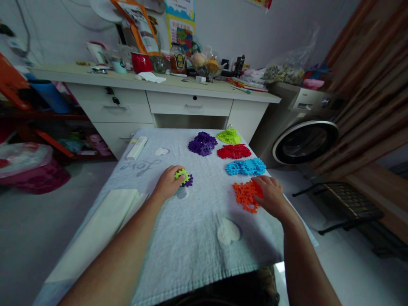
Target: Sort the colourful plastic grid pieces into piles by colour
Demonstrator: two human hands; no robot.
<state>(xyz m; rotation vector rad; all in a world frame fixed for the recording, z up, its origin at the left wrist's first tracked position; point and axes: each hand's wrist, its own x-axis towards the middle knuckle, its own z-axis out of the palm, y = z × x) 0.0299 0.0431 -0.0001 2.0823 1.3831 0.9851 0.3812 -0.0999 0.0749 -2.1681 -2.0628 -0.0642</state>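
Observation:
My left hand (168, 182) is closed on a lime-green interlocking plastic piece (182, 173) above the cloth-covered table. A purple interlocking piece (188, 181) sits against it at the lower right; I cannot tell whether the two are joined. My right hand (270, 194) rests on the right edge of a pile of orange interlocking pieces (246, 195), thumb and fingers apart. Beyond it lie piles of blue pieces (245, 166), red pieces (233, 151) and lime-green pieces (229, 136). A heap of purple pieces (202, 143) lies left of the red ones.
A long white box (137, 148) lies at the table's far left. Folded white material (95, 229) runs along the left edge. Behind the table stands a white desk (191, 104) with jars and bags. A washing machine (302, 127) and a low rack (347, 202) are at the right.

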